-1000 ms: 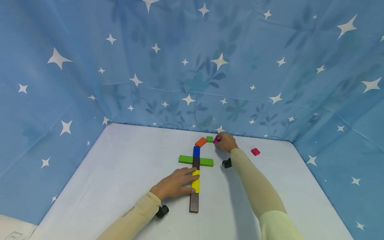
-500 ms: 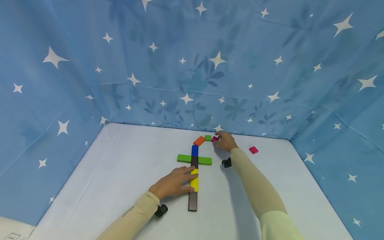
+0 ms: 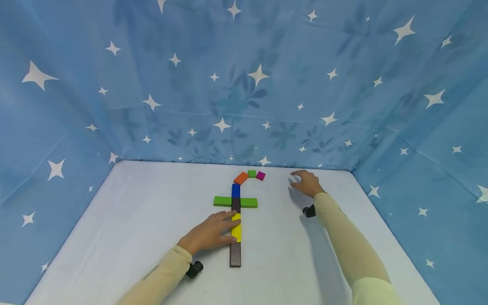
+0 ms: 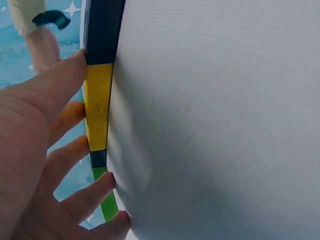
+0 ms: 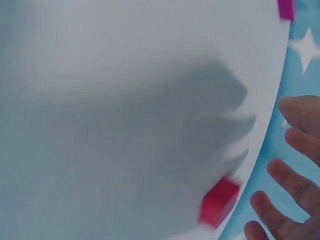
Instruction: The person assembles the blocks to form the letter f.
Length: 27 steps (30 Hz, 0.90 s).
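Note:
Wooden blocks form a hooked cross shape. My left hand (image 3: 207, 232) rests its spread fingers on the yellow block (image 3: 236, 228). A dark brown block (image 3: 235, 255) lies below it; another dark block (image 3: 236, 205) lies above, flanked by green blocks (image 3: 249, 203). A blue block (image 3: 236, 190), an orange block (image 3: 241, 178), a small green block (image 3: 252, 173) and a magenta block (image 3: 261, 176) continue the shape, curving right. My right hand (image 3: 308, 183) hovers to their right, fingers apart, holding nothing. In the right wrist view, a blurred red block (image 5: 219, 201) lies near those fingers; the head view hides it.
The blocks lie on a white table (image 3: 164, 182). Blue star-patterned cloth (image 3: 190, 106) rises at its back and sides. A black wrist camera (image 3: 195, 269) hangs under the left wrist, and another camera (image 3: 309, 211) is under the right.
My right hand has let go of the magenta block and moved right, to where the red block lay. My left hand stays on the yellow block. The head view has shifted to the right.

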Each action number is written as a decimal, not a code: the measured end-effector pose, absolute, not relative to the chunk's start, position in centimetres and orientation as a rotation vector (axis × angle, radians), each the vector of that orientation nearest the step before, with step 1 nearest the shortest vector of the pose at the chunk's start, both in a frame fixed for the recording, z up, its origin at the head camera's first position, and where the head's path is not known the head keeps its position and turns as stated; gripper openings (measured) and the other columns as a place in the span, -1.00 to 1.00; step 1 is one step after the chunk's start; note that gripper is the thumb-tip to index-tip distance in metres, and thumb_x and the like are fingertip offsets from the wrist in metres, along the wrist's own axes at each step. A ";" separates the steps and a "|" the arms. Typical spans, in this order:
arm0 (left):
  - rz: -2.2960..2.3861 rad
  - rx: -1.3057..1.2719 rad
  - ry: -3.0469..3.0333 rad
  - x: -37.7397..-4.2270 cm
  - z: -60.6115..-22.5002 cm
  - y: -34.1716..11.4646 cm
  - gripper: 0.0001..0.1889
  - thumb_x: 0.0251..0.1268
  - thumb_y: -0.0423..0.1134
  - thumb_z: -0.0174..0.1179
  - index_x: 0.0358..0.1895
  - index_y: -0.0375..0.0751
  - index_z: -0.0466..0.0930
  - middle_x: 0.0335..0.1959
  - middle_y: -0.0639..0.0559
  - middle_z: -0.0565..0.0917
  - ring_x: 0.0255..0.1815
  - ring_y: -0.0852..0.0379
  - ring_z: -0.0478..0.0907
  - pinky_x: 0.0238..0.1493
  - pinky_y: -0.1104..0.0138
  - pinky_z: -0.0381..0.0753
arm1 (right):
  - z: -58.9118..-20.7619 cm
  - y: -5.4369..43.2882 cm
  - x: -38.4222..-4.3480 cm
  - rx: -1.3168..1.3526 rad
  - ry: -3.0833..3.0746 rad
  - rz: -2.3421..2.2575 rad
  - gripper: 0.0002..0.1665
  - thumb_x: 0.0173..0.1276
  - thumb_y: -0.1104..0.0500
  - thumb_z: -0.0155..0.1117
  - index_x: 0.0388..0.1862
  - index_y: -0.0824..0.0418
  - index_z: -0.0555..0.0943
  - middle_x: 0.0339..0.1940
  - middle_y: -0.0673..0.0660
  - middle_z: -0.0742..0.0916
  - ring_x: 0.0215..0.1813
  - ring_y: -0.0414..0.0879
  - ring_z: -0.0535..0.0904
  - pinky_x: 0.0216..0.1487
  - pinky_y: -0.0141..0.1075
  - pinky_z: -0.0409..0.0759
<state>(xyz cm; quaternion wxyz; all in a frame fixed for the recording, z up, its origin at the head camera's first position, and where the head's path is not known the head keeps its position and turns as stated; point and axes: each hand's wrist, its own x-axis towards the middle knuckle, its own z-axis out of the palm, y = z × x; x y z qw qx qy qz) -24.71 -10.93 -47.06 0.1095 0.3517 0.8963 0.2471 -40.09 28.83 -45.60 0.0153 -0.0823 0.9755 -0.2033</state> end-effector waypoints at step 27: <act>0.760 1.073 2.627 -24.7 -47.3 -11.0 -0.40 0.58 -0.05 0.32 0.54 -0.20 0.51 0.65 -0.20 0.32 0.63 -0.28 0.24 0.57 -0.16 0.28 | -47.3 35.5 -36.7 -0.070 3.011 -0.863 -0.65 0.45 0.36 0.35 0.17 0.47 0.68 0.15 0.50 0.68 0.18 0.40 0.55 0.30 0.26 0.58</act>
